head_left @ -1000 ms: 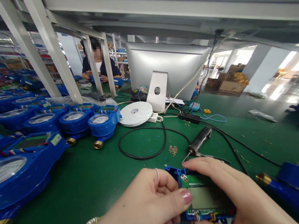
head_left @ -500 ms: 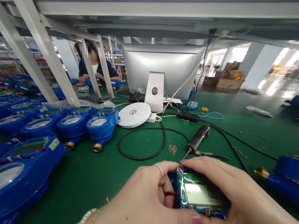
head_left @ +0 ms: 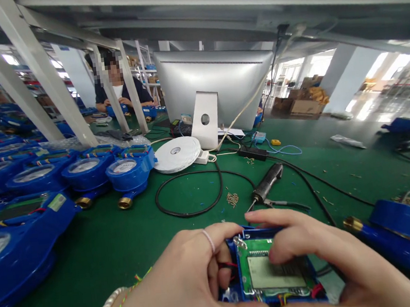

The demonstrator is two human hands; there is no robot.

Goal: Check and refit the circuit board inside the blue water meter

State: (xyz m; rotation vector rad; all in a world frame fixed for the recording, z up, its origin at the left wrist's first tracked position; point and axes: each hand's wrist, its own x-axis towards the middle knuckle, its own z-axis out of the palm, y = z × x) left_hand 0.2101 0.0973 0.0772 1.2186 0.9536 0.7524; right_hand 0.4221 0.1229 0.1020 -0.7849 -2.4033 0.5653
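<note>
1. Item in hand: a blue housing, located at the lower centre of view, just above the near part of the green worktop and between the person's two hands. Whether it also rests on something below cannot be determined.
2. Contents: a green circuit board bearing a grey display, face up. Coloured wires run along the near edge; red wires sit at the near right corner.
3. Left hand: grip clamped on the housing's left side, index fingertip at the far left corner, thumb along the near edge.
4. Right hand: fingers spread around the right side, index extended past the far edge, another finger bent over the display, thumb at the near edge. Whether this grip is clamped cannot be told; nor can contact with the display be confirmed.
5. Beyond the hands: a black power screwdriver, bit directed towards them, with a pile of screws to its left.
6. Left side: blue meters in rows, brass ends visible; a white reel beside the nearest row.
7. Rear: a monitor, back facing the camera; a co-worker seated further off.
</note>
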